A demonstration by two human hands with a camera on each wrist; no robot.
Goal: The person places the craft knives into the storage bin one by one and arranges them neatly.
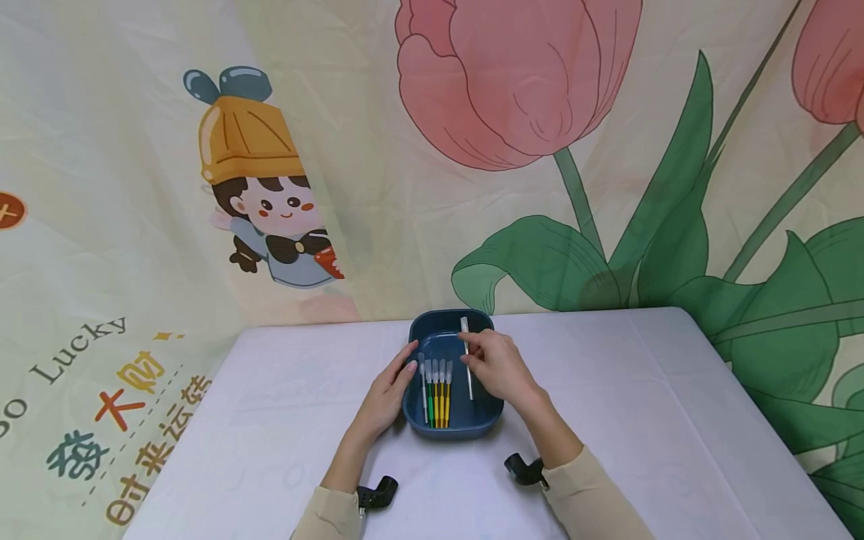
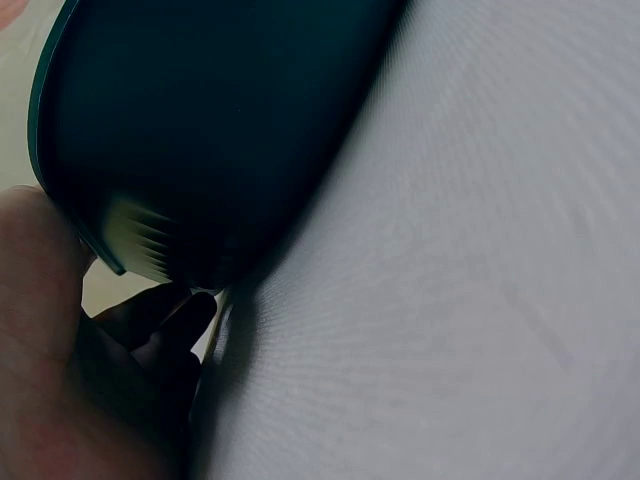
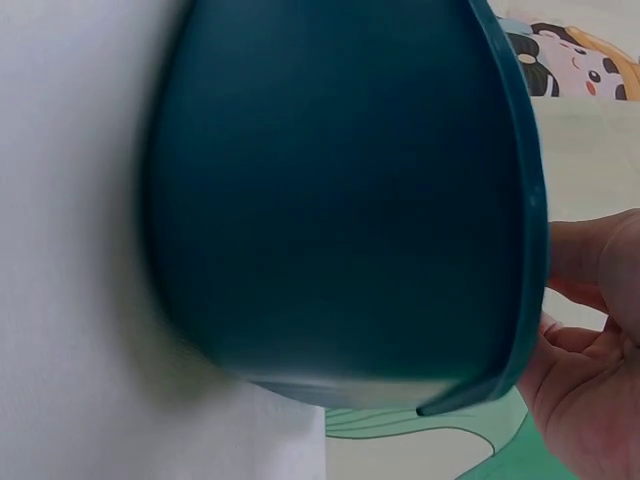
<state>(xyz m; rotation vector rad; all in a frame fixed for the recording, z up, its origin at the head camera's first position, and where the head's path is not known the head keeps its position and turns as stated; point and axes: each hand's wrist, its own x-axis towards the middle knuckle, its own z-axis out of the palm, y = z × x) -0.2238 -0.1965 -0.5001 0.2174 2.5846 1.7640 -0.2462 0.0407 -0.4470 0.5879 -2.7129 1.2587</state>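
In the head view a deep blue plastic tray (image 1: 484, 420) sits on the table. My left hand (image 1: 383, 397) holds its left side, thumb at the rim and fingers along the outer wall. The left wrist view shows those fingers (image 2: 150, 320) against the wall. Over the tray's right half, my right hand (image 1: 498, 364) pinches a slim white pen-like stick (image 1: 470, 386) with thumb and forefinger. Several similar capped sticks (image 1: 442, 397), with yellow, green and white barrels and pale clear caps, lie side by side in the left half. The right wrist view shows the tray's outer wall (image 3: 340, 200) hiding the stick.
A white cloth covers the table (image 1: 283, 405). Behind its far edge hangs a printed backdrop (image 1: 378, 225) with tulips and a cartoon figure. A black wrist camera (image 1: 379, 493) sits at the left cuff and another black camera (image 1: 523, 469) at the right.
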